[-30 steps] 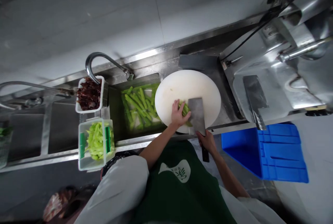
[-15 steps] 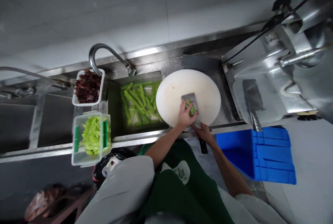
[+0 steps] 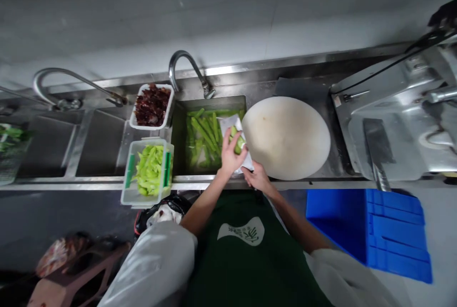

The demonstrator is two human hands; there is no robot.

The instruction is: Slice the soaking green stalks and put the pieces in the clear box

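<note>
My left hand [image 3: 231, 156] pins green pieces [image 3: 237, 140] against the cleaver [image 3: 246, 161]; my right hand [image 3: 258, 177] grips its handle, near the board [image 3: 288, 138].

Saw a cleaver [image 3: 231, 122] with a broad, flat, nearly rectangular blade — pale and bright with reflected light — reaching out past the fingers of the right hand [image 3: 257, 177], slanted away and a little to the left. Had its handle wrapped in those fingers, mostly hidden from sight. Found cut green pieces [image 3: 237, 140] gathered in a small clump on the blade, under the left hand [image 3: 233, 155], showing between its fingers and thumb. Looked short and light green — could not be counted beneath the fingers. Showed the blade's far end beyond the left fingertips.
</note>
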